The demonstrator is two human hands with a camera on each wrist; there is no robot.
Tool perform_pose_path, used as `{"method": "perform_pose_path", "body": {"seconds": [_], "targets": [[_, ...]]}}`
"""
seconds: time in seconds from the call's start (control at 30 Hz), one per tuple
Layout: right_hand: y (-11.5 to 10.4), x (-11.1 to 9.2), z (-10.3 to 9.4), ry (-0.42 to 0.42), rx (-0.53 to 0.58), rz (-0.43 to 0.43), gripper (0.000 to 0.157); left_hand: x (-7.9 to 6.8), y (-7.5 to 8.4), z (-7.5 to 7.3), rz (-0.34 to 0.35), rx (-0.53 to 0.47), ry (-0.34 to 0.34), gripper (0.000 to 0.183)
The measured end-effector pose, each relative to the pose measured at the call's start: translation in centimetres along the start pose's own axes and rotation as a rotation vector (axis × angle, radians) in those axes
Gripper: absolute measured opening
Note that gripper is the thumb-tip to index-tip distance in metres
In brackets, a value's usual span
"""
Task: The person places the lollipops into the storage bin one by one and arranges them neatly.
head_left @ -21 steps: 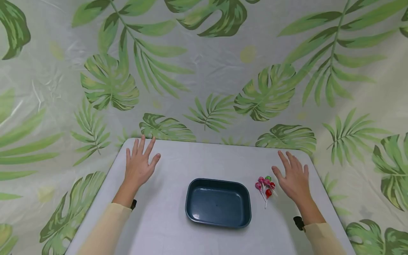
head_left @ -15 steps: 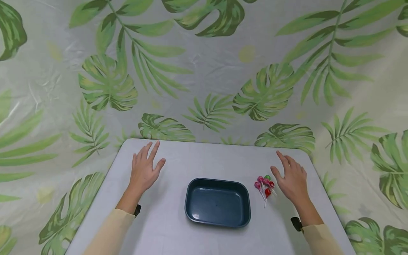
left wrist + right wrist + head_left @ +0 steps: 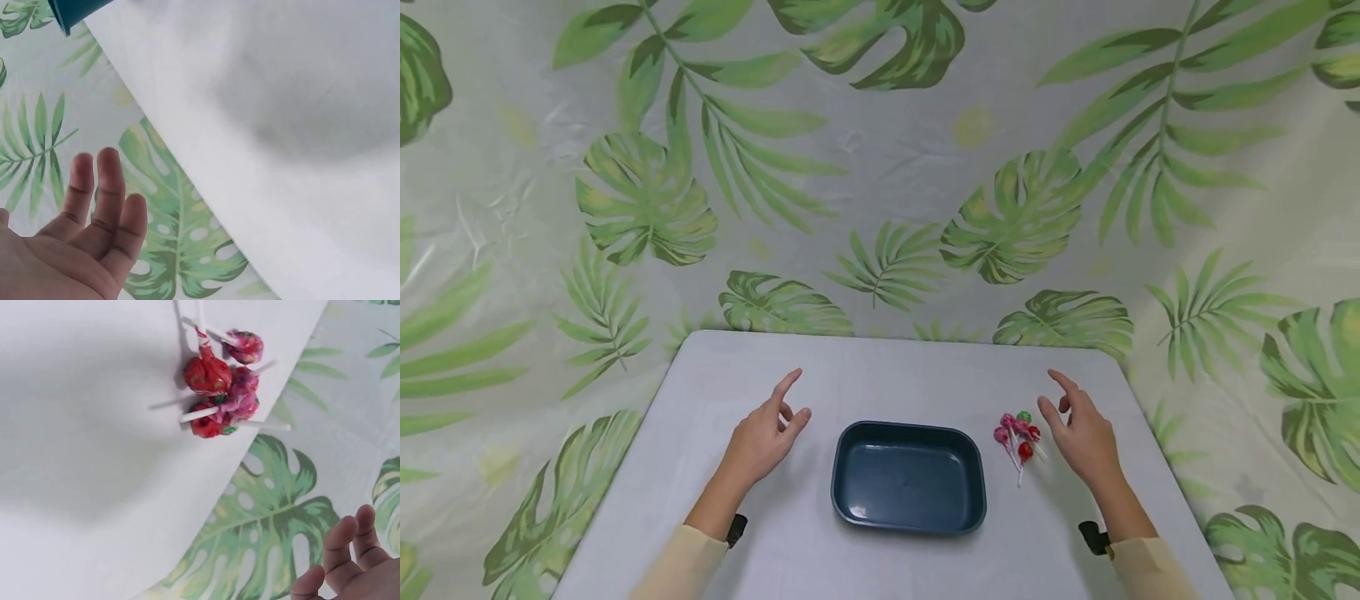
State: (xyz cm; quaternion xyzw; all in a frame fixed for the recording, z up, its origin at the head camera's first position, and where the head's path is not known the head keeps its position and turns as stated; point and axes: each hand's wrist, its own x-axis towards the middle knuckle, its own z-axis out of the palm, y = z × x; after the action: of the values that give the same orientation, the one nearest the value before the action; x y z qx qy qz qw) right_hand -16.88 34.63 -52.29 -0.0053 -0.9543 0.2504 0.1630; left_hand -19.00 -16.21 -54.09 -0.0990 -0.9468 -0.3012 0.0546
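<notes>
In the head view a dark blue rectangular tray point(image 3: 842, 500) lies on the white table. Several wrapped lollipops point(image 3: 1026, 451), red, pink and green with white sticks, are bunched to its right. My left hand point(image 3: 758, 442) hovers left of the tray, holding nothing, its index finger and thumb apart. On the other side my right hand point(image 3: 1088, 442) is just right of the lollipops, also holding nothing. The right wrist view shows the lollipops point(image 3: 209, 376) close up, apart from the right hand point(image 3: 356, 572). Relaxed, bent fingers of the left hand point(image 3: 94, 244) appear in the left wrist view.
The white table point(image 3: 910, 383) ends at a curtain point(image 3: 880, 167) printed with green leaves, which hangs behind and around it. A dark band point(image 3: 737, 530) circles the left wrist, and another dark band point(image 3: 1093, 537) is on the right.
My left hand has moved right and nearer, toward the tray, and its fingers have bent. The right hand's fingers have curled in a little, close to the same place. Tray and lollipops stay put.
</notes>
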Motion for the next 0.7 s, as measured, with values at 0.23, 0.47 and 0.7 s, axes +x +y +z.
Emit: {"method": "perform_pose_path", "body": {"seconds": [0.23, 0.47, 0.7], "targets": [[0.8, -0.7, 0.9, -0.028, 0.072, 0.053, 0.054, -1.1, 0.1, 1.7, -0.048, -0.122, -0.09, 0.066], [1.7, -1.8, 1.7, -0.064, 0.134, 0.115, 0.048, -1.9, -0.2, 3.6, -0.114, -0.329, -0.2, 0.066], [3.1, -2.4, 2.8, -0.097, 0.159, 0.181, 0.042, -2.5, -1.2, 5.2, -0.101, -0.427, -0.298, 0.066]]}}
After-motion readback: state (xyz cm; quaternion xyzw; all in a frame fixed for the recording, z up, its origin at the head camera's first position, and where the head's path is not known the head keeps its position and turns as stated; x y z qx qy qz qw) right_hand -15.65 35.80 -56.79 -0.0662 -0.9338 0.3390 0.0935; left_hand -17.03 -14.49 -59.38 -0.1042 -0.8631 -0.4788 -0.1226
